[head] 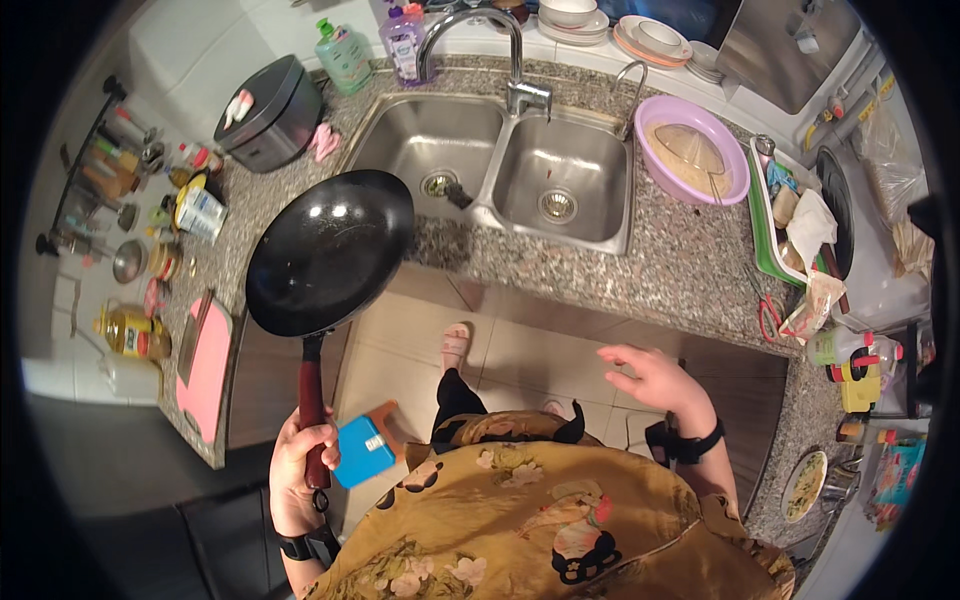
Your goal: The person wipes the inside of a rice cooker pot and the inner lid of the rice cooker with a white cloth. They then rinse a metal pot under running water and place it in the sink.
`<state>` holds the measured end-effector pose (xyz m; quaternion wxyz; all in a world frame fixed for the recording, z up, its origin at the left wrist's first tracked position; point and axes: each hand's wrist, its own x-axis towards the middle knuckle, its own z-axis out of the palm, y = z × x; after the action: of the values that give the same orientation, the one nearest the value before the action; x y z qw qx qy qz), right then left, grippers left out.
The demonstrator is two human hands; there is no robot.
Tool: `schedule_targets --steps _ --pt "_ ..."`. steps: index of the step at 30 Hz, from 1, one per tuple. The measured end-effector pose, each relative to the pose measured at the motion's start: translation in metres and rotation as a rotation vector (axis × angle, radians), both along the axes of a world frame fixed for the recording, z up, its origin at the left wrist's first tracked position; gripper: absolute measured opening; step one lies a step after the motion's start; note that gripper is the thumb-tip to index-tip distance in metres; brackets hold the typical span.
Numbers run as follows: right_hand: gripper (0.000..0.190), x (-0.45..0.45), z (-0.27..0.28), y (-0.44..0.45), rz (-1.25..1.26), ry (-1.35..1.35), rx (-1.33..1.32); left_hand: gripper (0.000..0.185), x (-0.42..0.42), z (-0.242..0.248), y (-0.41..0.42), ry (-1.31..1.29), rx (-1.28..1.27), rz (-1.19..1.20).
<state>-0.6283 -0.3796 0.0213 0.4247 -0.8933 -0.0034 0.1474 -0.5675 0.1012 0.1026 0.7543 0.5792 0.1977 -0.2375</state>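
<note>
My left hand [306, 454] is closed around the dark red handle of a black wok [330, 251]. The wok is raised at the left, in front of the counter edge and beside the left basin, its dark inner surface facing up. My right hand [637, 375] hangs over the floor in front of the counter, fingers apart, holding nothing. Ahead of me lies a double stainless steel sink [491, 169] with a chrome faucet [517, 52]. A dark scrubber-like thing [457, 196] lies by the left drain.
Right of the sink stands a purple basin [645, 154] with a strainer inside. A pink cutting board [214, 375] and a knife [196, 330] lie at the left. Red-handled scissors [769, 319] rest on the right counter. A blue stool [364, 452] stands on the floor.
</note>
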Motion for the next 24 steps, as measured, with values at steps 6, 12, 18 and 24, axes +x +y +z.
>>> schedule_targets --steps 6,12,18,24 --pt "0.038 0.075 -0.010 0.025 -0.238 0.025 -0.175 0.033 0.167 -0.017 0.008 0.021 0.024 -0.244" --pt "0.037 0.132 0.014 0.077 -0.287 0.007 -0.052 0.033 0.314 -0.032 -0.001 0.136 -0.102 -0.460" --pt "0.038 0.133 0.026 0.098 -0.455 0.145 -0.106 0.030 0.399 -0.075 -0.015 0.283 -0.167 -0.519" --pt "0.040 0.119 0.035 0.123 -0.557 0.135 -0.172 0.029 0.428 -0.117 -0.019 0.350 -0.127 -0.622"
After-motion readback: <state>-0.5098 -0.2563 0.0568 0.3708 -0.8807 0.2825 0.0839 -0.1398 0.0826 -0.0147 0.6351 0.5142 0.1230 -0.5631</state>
